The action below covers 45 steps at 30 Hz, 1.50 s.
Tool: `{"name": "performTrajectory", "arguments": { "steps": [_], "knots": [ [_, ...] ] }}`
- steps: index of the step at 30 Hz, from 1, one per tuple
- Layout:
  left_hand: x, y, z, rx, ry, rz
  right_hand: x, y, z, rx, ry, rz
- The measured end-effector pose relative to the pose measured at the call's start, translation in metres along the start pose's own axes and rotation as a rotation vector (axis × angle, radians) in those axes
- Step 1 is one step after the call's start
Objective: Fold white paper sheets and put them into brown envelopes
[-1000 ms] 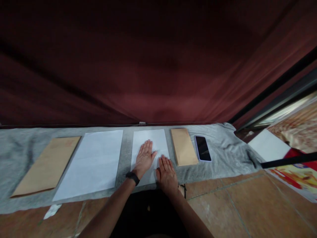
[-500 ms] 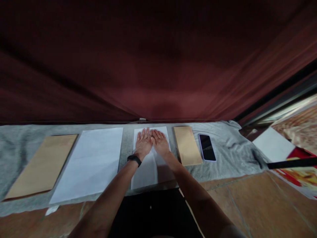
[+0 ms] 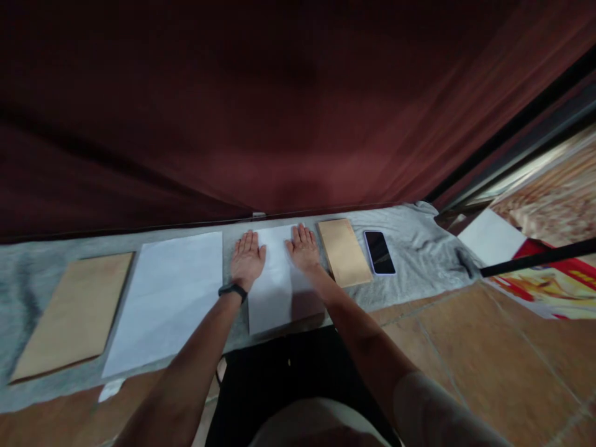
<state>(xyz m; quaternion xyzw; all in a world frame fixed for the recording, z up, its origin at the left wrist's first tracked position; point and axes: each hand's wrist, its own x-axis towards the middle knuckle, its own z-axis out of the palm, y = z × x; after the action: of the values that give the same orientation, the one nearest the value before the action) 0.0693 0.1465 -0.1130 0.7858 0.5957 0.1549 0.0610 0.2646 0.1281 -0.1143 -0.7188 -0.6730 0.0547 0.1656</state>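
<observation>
A narrow white sheet of paper (image 3: 275, 292) lies between my hands on the grey cloth (image 3: 414, 248). My left hand (image 3: 248, 257) rests flat with its fingers stretched out, over the sheet's upper left edge. On the upper right part of the same paper lies my right hand (image 3: 303, 248), palm down, fingers a little apart. Neither hand holds anything. A small brown envelope stack (image 3: 345, 253) is just right of my right hand. To the left of my left hand is a larger white sheet (image 3: 167, 301), flat on the cloth.
A large brown envelope (image 3: 77, 313) lies at the far left. The phone (image 3: 379, 253) with a pale purple rim is right of the small envelopes. A dark red curtain (image 3: 279, 124) hangs behind. Tiled floor (image 3: 484, 347) and a printed poster (image 3: 549, 279) are at the right.
My hands have parted from the middle of the narrow sheet, the left one to its left edge, the right one toward its right edge. The view has turned slightly.
</observation>
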Motion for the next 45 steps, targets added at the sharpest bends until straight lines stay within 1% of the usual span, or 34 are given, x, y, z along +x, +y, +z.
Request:
{"name": "performTrajectory", "arguments": {
  "steps": [2,3,5,7,8,10,13,17,23,26,27,30,32,34,36,40,45],
  "knots": [
    [-0.010,0.010,-0.007,-0.022,0.024,-0.022,-0.010,-0.003,-0.009,0.015,-0.009,-0.005],
    [-0.020,0.016,-0.009,-0.031,0.042,-0.022,-0.020,-0.004,-0.013,0.025,0.000,-0.013],
    [-0.051,0.030,-0.013,-0.037,0.031,0.032,-0.050,-0.007,-0.019,0.056,0.030,-0.098],
    [-0.088,0.043,-0.013,-0.033,-0.013,0.100,-0.088,-0.010,-0.021,0.063,0.025,-0.210],
    [-0.106,0.048,-0.013,-0.030,-0.043,0.135,-0.107,-0.010,-0.020,0.058,0.014,-0.240],
    [-0.135,0.054,-0.011,-0.010,-0.054,0.158,-0.140,-0.009,-0.019,0.037,-0.007,-0.255],
    [-0.158,0.050,-0.013,0.021,-0.046,0.156,-0.168,-0.003,-0.021,0.004,-0.005,-0.233],
    [-0.169,0.034,-0.019,0.036,-0.021,0.122,-0.180,0.012,-0.027,-0.021,0.036,-0.191],
    [-0.192,0.017,-0.028,0.028,0.013,0.099,-0.203,0.032,-0.032,-0.045,0.066,-0.192],
    [-0.199,0.021,-0.034,0.023,0.035,0.107,-0.212,0.035,-0.035,-0.041,0.071,-0.182],
    [-0.201,0.025,-0.035,0.020,0.035,0.134,-0.214,0.033,-0.037,-0.040,0.071,-0.190],
    [-0.203,0.041,-0.037,0.007,-0.017,0.281,-0.219,0.025,-0.039,-0.032,0.041,-0.294],
    [-0.204,0.047,-0.035,0.007,-0.062,0.330,-0.222,0.020,-0.039,-0.023,0.015,-0.362],
    [-0.204,0.047,-0.031,0.015,-0.080,0.325,-0.224,0.018,-0.039,-0.013,0.003,-0.380],
    [-0.203,0.041,-0.029,0.010,-0.090,0.333,-0.224,0.021,-0.039,0.004,-0.003,-0.393],
    [-0.201,0.032,-0.031,0.004,-0.107,0.348,-0.222,0.028,-0.041,0.031,0.005,-0.417],
    [-0.194,0.041,-0.038,0.065,-0.168,0.327,-0.217,0.029,-0.046,0.040,0.000,-0.440]
  ]
}}
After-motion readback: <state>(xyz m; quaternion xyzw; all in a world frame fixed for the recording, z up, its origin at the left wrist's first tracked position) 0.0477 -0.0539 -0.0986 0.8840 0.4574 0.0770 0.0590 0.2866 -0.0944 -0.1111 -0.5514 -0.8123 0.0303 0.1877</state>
